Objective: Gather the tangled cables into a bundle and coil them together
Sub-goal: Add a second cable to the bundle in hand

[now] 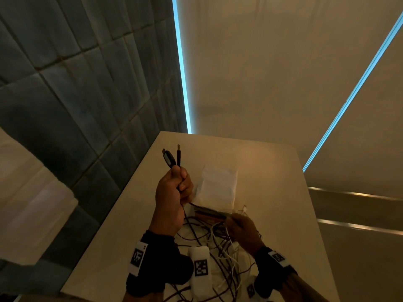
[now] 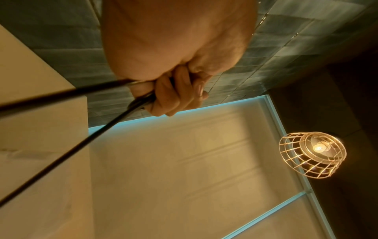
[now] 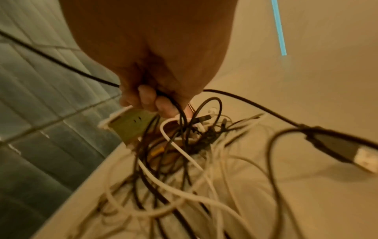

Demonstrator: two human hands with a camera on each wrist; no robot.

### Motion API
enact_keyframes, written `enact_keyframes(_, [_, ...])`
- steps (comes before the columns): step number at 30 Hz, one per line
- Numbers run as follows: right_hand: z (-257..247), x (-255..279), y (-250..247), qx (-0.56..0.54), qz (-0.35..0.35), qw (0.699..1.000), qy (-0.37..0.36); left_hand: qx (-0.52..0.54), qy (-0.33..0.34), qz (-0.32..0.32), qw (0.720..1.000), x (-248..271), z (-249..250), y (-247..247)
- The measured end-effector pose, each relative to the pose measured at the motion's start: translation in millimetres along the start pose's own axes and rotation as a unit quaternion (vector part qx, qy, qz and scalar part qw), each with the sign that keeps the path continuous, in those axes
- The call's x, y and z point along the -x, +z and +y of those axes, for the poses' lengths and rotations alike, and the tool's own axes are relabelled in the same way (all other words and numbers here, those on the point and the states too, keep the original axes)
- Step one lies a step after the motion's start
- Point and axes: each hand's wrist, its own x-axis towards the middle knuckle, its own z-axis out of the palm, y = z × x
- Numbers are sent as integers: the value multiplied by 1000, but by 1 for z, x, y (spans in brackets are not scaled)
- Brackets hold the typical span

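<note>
A tangle of black and white cables (image 1: pixel 220 256) lies on the pale table (image 1: pixel 272 171) near its front edge. My left hand (image 1: pixel 174 188) is raised above the table and grips two dark cables, whose USB plugs (image 1: pixel 172 156) stick up past the fist. In the left wrist view the fingers (image 2: pixel 175 92) curl round those black cables (image 2: pixel 67 93). My right hand (image 1: pixel 239 229) holds a bunch of black and white cables just above the tangle. The right wrist view shows its fingers (image 3: pixel 147 100) curled round cables (image 3: pixel 184 137) and a flat pale connector (image 3: pixel 131 124).
A white pouch (image 1: pixel 218 186) lies on the table beyond my hands. A black USB plug (image 3: pixel 343 150) hangs at the right in the right wrist view. Grey tiled wall (image 1: pixel 76 83) is on the left. A caged lamp (image 2: pixel 313 153) hangs overhead.
</note>
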Motion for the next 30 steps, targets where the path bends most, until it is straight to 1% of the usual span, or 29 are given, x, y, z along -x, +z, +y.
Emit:
enact_keyframes(1, [-12,-3,-5,-7,24,1000,3,-14,-3,5,1000,0,-1,0])
enact_keyframes(3, [-47,-8,-13,-69,51,996,-8,-43,-13,18,999,-1,-4,1])
enact_keyframes(4, [-67,-9,-18,-106,55,993,-24,-55,-21,28,998,-1,-7,3])
enact_keyframes(6, [-104,-9,-25,-146,54,985,-71,-67,-43,55,995,-2,-13,5])
enact_keyframes(8, [-132,-5,-29,-172,34,977,-123,-59,-61,67,994,-3,-17,7])
enact_keyframes(9, [-142,-2,-30,-178,14,973,-145,-50,-67,63,995,-4,-18,8])
enact_keyframes(11, [-155,6,-29,-177,-38,970,-159,-29,-77,30,996,-4,-17,11])
enact_keyframes(12, [-157,10,-28,-174,-63,970,-155,-12,-80,6,997,-4,-16,13])
enact_keyframes(14, [-154,14,-24,-193,-106,967,-124,34,-75,-29,996,-4,-13,17])
enact_keyframes(16, [-146,16,-22,-215,-121,964,-98,58,-50,-42,996,-4,-11,17])
enact_keyframes(22, [-102,10,-12,-190,-122,971,-79,48,-4,-65,997,-7,-8,12])
enact_keyframes(27, [-49,2,-1,-122,-98,986,-51,28,3,-61,998,-8,-9,11])
enact_keyframes(30, [-32,4,6,-123,-90,988,-18,11,-8,-59,998,-7,-9,11])
